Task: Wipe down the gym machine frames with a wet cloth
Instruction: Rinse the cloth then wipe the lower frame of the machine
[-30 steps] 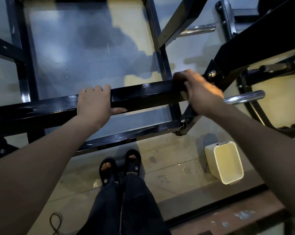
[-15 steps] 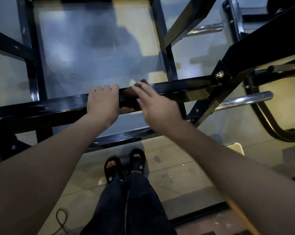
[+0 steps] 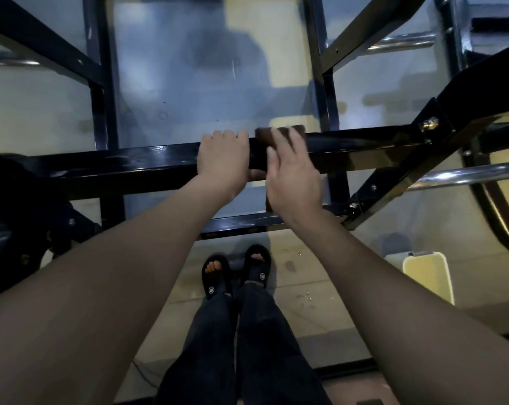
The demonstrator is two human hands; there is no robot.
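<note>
Left hand (image 3: 222,162): fingers curled over the black frame bar (image 3: 148,165), gripping it.
Cloth (image 3: 269,135): dark brown, draped over the bar just beside the left hand.
Right hand (image 3: 294,179): fingers straight, pressing the cloth flat; blurred.
Bucket (image 3: 425,273): pale, on the floor at right.

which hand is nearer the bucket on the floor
Right. The right hand presses a brown cloth on the black bar, on the same side as the bucket. The left hand grips the bar farther left.
</note>
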